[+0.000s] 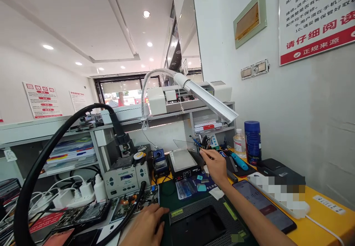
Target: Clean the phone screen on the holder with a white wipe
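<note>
Head view: we looked forward over a crowded repair bench set against a white wall on the right.
Right hand: our right hand (215,164) reached toward the tool holder (205,141), thumb and forefinger pinched on a thin tool (200,150); we could not tell which tool it was.
Left hand: our left hand (145,225) lay flat at the near edge of the green mat (166,194), fingers loosely spread and gripping nothing, touching the mat beside a circuit board (130,201).
Hot plate: the heating plate (183,162) sat just left of the right hand, at the mat's far edge.
Phone: a dark phone (263,205) lay right of the forearm on the yellow table (318,216).
Open room: the black pad (199,225) between the hands was the widest free patch.
Edges: a black hose (41,164) arched over the left side; the lamp arm (208,101) hung above the right hand; bottles (252,142) stood near the wall.
</note>
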{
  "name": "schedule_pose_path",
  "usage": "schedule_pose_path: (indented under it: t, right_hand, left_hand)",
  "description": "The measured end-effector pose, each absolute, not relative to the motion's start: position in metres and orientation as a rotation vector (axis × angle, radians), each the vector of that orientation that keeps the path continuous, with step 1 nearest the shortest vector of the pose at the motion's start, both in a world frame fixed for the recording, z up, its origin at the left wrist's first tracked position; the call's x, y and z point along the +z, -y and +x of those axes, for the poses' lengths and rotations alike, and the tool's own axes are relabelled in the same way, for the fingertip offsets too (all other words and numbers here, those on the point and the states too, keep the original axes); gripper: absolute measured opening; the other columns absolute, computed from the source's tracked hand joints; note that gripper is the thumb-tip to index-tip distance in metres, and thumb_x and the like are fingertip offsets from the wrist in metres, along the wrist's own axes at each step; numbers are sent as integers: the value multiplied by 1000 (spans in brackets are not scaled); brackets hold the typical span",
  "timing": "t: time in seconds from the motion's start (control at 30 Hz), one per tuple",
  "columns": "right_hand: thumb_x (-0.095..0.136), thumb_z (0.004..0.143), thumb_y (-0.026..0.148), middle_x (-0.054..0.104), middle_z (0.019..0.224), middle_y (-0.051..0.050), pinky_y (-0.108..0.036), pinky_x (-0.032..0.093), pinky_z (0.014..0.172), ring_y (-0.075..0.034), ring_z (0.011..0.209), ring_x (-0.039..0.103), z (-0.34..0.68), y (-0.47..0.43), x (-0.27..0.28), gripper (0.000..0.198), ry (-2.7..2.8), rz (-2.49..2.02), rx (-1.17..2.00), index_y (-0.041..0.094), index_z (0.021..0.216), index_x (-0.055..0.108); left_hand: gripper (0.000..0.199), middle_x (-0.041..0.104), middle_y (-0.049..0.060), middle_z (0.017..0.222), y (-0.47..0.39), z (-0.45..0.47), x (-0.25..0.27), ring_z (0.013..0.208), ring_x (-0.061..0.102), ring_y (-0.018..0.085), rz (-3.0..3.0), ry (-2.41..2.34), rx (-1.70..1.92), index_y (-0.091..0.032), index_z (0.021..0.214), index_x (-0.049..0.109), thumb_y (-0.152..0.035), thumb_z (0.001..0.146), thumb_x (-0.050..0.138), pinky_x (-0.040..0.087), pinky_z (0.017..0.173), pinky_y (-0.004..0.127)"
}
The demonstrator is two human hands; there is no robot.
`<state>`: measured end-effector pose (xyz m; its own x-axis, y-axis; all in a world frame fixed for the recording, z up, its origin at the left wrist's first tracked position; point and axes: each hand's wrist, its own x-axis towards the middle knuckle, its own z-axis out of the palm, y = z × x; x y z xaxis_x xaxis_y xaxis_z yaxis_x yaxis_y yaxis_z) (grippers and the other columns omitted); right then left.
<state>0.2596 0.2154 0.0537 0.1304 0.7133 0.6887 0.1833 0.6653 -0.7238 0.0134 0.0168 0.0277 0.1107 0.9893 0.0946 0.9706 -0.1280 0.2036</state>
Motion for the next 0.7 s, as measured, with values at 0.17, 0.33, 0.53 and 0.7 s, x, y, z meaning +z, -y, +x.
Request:
schedule_pose_path:
  t: [0.17,0.33,0.53,0.7]
  right_hand:
    - [75,77,56,75,76,-8,-35,50,54,-24,67,64,268,-218,62,48,1296,-795,838,18,105,82]
    - [84,68,49,71,75,-5,-28,41,45,-15,58,54,273,-209,72,47,1250,-705,1178,17,102,81]
    - [89,68,39,67,79,-2,-22,42,44,-11,58,52,275,-201,79,30,1235,-655,1528,20,87,77]
    - [91,70,34,63,74,2,-19,45,46,-9,58,51,274,-195,81,26,1263,-642,1713,22,87,76]
  left_hand:
    - [38,68,10,113,-19,7,23,106,65,27,2352,-2044,555,-26,130,67,-30,97,48,54,96,38]
    - [40,64,13,119,-20,4,24,111,62,29,2454,-2052,907,-24,137,59,-33,99,48,52,98,40]
    - [54,58,14,130,-23,-4,26,123,55,31,2482,-2123,1297,-22,149,40,-35,99,54,49,102,45]
    - [71,49,14,145,-23,-8,31,137,46,34,2422,-2062,1499,-27,156,29,-39,95,64,46,110,50]
